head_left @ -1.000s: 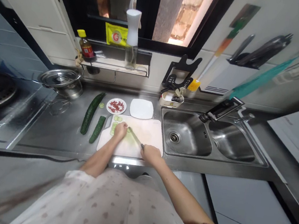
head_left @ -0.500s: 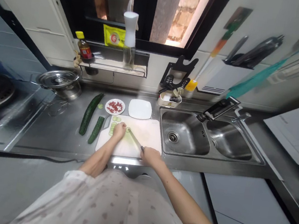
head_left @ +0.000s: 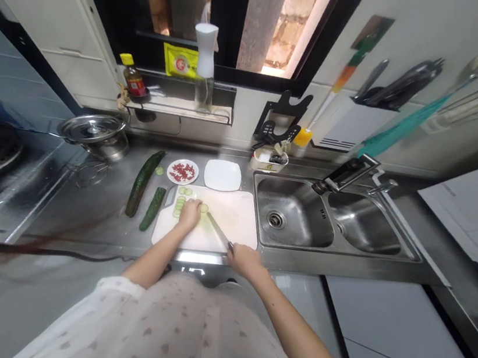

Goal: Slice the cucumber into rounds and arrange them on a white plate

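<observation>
A white cutting board (head_left: pixel 238 217) lies on the counter in front of me. My left hand (head_left: pixel 190 215) is over its left half, fingers curled together, with the fingertips at a round cucumber slice (head_left: pixel 204 208). Several more cucumber slices (head_left: pixel 180 202) overlap in a row just left of that hand, partly covered by it. My right hand (head_left: pixel 245 260) is wrapped round the handle of a knife (head_left: pixel 218 229) near the board's front right corner. The blade slants up and left, its tip just short of the slice.
Left of the board lie a whole cucumber (head_left: pixel 144 184) and a shorter cucumber piece (head_left: pixel 153 209). Behind it stand a plate of chopped red pieces (head_left: pixel 181 182) and a white square plate (head_left: pixel 222 175). A double sink (head_left: pixel 292 245) is on the right, a lidded steel pot (head_left: pixel 113 148) on the left.
The knife tip has drawn back a little, down and right, off the slice. My right hand has shifted slightly right and toward me. My left hand stays by the slices.
</observation>
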Tool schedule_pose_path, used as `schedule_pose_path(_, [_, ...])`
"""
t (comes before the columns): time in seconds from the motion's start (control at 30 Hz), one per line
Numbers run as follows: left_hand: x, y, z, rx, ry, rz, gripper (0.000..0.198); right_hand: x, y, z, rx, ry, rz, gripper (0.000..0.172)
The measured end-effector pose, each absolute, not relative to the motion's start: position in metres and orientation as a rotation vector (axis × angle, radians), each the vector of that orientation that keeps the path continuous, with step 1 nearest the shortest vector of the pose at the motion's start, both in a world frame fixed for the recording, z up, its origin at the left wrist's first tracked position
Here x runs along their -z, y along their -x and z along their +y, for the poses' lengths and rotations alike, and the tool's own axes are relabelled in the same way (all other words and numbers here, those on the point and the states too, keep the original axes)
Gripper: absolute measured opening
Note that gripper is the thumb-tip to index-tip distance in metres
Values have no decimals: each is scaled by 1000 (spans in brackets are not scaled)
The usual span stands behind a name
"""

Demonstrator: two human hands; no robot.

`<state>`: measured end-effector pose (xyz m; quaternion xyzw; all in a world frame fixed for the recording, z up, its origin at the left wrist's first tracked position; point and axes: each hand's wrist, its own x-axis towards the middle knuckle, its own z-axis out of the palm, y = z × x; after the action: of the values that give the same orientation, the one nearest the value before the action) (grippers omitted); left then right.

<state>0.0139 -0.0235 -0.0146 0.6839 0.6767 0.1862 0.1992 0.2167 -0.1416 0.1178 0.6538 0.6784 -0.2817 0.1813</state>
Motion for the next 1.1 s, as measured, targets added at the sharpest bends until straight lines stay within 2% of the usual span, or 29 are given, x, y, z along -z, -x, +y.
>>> schedule_pose_path(0.5, [8,-17,-22,-484,-1872,1903,29,-97,-217,-155,739,-2135,1897,40])
schedule_pose_path(0.73, [-3,-20,-24,-504,-1840,1942,21,-87,-217,-147,724,-2152,1903,34])
schedule_pose_path(0.9, [-14,-24,-30,-580,-1720,1932,10,-86,-218,-145,704,-2138,1904,34])
schedule_pose_path(1.1, [-22,-14,-54,-731,-1476,1851,13,-90,-218,-139,665,-2092,1923,37])
